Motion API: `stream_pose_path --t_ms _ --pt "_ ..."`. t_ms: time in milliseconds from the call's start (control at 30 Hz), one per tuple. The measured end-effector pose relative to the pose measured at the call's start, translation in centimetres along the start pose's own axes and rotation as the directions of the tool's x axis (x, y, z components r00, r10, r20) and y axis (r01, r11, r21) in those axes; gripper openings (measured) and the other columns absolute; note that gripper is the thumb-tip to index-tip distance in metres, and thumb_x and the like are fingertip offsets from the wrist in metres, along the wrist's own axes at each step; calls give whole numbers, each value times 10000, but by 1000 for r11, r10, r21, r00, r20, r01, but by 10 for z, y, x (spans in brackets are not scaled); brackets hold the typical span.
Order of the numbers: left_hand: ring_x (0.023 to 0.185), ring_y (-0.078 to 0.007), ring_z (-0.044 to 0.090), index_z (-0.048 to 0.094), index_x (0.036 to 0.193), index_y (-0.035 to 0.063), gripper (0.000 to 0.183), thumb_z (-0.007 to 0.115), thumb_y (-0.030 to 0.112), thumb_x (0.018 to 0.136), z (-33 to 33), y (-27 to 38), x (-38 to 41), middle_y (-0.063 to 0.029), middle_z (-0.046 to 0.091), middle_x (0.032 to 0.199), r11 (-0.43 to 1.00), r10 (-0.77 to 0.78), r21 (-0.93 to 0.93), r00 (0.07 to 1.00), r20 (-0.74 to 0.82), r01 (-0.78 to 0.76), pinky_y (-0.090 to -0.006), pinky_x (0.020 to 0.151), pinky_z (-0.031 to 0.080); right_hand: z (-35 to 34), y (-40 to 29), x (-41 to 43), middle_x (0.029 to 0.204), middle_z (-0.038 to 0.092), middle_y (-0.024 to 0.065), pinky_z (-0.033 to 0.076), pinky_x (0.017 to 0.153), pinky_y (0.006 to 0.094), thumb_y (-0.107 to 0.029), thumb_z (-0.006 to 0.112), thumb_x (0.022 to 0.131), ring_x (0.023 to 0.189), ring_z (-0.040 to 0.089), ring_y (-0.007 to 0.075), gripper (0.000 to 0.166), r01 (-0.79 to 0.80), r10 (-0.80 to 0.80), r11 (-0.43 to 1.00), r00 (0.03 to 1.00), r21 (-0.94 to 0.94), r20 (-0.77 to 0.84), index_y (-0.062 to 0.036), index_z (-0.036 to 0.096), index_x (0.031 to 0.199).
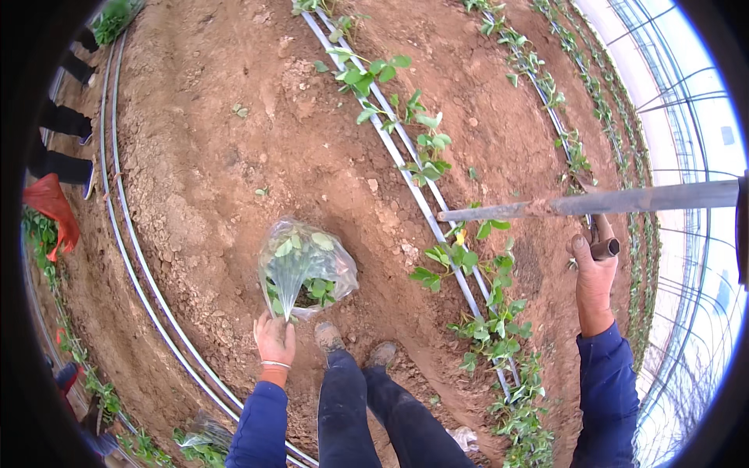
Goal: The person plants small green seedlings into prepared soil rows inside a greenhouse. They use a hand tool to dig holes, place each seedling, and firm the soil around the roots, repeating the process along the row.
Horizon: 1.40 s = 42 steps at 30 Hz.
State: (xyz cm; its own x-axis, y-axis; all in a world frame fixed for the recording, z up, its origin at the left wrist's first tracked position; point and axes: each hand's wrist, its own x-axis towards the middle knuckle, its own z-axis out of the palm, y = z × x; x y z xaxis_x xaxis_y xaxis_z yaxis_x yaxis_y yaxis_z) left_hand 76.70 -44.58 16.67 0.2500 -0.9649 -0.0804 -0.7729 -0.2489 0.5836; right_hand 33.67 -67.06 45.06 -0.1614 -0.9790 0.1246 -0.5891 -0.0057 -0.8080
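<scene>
With my left hand (275, 344) I grip the gathered rim of a clear plastic bag (339, 257). Leafy green seedlings (319, 291) show inside the bag, which rests on the reddish soil just ahead of my feet. My right hand (595, 281), over at the right, is closed around the handle of a tool with a rusty metal tube end (605, 249). Just above this hand a long grey metal pole (620, 202) crosses from the right edge, its tip over the drip lines. How the pole joins the held tool cannot be told.
Paired drip irrigation lines (404, 167) run past strawberry-like plants (433, 167). Another pair (120, 181) curves along the left. People's legs (67, 167) and a red bag (55, 210) are at the far left. Another plastic bag of plants (205, 436) lies bottom left. Greenhouse framing (684, 99) rises right.
</scene>
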Motion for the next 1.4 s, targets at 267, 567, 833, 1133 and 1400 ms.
stream_pose_path --t_ms 267,567,833,1133,1400 --pt "693 -289 642 660 855 -8 302 626 280 769 -53 10 70 -181 640 721 764 -412 -365 837 360 533 -363 654 490 12 -28 45 826 572 7 434 670 243 -75 640 835 752 524 88 130 -76 65 996 982 -53 -179 -28 596 948" --pt "751 -370 630 665 833 -16 323 609 292 753 -150 64 176 -226 637 760 860 -353 -298 905 238 414 -393 685 490 32 -66 44 798 567 16 429 634 236 -40 625 829 726 520 73 81 -101 102 995 965 17 -240 -22 580 894" --pt "624 -200 630 663 810 -55 285 649 221 742 -282 82 260 -155 656 679 865 -390 -311 918 75 393 -330 596 480 33 -77 43 792 515 19 422 670 269 -47 609 830 727 480 96 101 -228 223 974 955 -4 -195 -23 549 907" --pt "559 -115 527 622 729 -70 216 650 142 749 -387 52 434 -61 577 600 901 -409 -193 909 -78 389 -279 534 424 44 -88 42 812 538 62 422 679 282 -89 567 863 750 516 126 118 -329 250 916 916 -229 -313 1 549 937" --pt "660 -298 628 643 775 -64 290 594 221 753 -410 -13 624 -205 620 665 918 -384 85 922 -50 387 -361 632 472 25 -71 -9 1176 530 169 441 857 430 -237 616 873 996 538 271 458 -727 682 244 599 -642 -419 -1 494 1246"
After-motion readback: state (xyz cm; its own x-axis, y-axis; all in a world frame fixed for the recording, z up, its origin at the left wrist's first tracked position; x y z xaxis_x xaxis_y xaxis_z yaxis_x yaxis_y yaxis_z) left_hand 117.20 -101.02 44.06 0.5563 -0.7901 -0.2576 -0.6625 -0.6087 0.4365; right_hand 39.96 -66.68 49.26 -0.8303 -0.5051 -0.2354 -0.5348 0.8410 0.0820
